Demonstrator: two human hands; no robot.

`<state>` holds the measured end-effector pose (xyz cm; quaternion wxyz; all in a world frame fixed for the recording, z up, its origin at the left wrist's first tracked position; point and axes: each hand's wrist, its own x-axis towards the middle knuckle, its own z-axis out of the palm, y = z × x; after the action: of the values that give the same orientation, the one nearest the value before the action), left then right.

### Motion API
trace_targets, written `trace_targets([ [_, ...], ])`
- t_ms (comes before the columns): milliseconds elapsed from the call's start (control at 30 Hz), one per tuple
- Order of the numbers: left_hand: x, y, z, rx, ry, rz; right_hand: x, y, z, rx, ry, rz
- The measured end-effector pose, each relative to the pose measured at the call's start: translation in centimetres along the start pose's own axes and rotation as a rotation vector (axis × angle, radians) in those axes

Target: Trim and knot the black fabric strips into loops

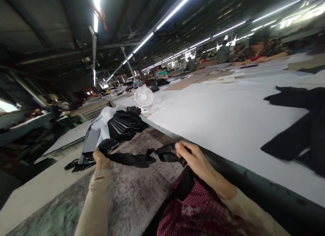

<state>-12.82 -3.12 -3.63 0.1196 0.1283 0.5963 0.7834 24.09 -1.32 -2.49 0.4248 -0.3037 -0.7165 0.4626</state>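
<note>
A twisted black fabric strip [134, 159] stretches between my two hands over the worn grey-brown floor. My left hand [101, 158] is closed around one end, beside a stack of black and grey cut fabric pieces [122, 124]. At the other end, my right hand [188, 156] is closed on the strip near the white table's edge, with its thumb and fingers together. Part of the strip hangs below the right hand, in front of my red checked apron [193, 209].
A long white-topped table [203, 110] runs along the right, with black fabric pieces [299, 127] on it. A small white fan [144, 97] stands at its near corner. Another person [261, 53] leans over the table's far side. A lower pale table [63, 141] lies to the left.
</note>
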Motion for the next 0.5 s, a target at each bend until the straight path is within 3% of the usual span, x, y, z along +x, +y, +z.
trace_targets([
  [233,-1.5,-4.7,1.7,0.246,-0.192,-0.027,4.4,4.4,1.2,0.143,-0.06,0.199],
  [500,-5.0,-4.6,3.0,0.519,-0.591,0.195,6.2,5.2,1.0,0.507,-0.22,0.3],
])
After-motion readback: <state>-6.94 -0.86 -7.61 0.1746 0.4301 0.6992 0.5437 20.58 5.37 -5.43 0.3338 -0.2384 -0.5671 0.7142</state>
